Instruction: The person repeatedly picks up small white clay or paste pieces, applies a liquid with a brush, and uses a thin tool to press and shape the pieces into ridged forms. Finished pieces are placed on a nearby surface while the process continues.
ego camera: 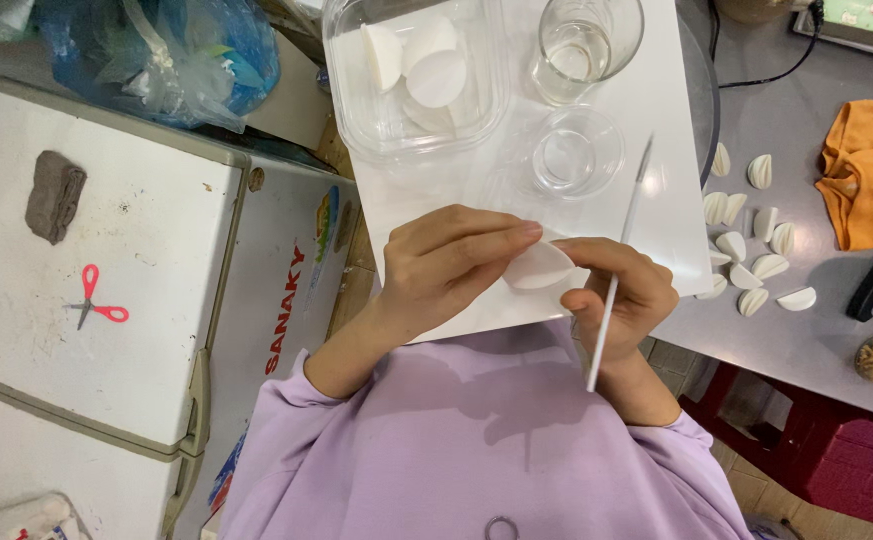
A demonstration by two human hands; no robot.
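Fingers of both hands were closed on a folded white disc (540,267), which was held just above the near edge of a white board (657,80) on the table (807,330). The disc was folded to a half-moon, its long axis running nearly level from left to right, its curved edge turned down toward the person and its tip pointing right. The left hand (447,265) was pinched on the disc's left end, and the right hand (627,295) was closed on its right end. A thin white brush (619,265) was also gripped in the right hand, its long axis running steeply from low near the purple sleeve up and slightly right, its tip pointing away over the board. On the board, a clear plastic box (357,110) of flat white discs was seen at the far side, with a tall glass (582,45) beside it and a small glass dish (577,150) nearer. Folded white pieces (757,250) were scattered on the table to the right, near an orange cloth (867,170). Red scissors (97,300) were lying well to the left.
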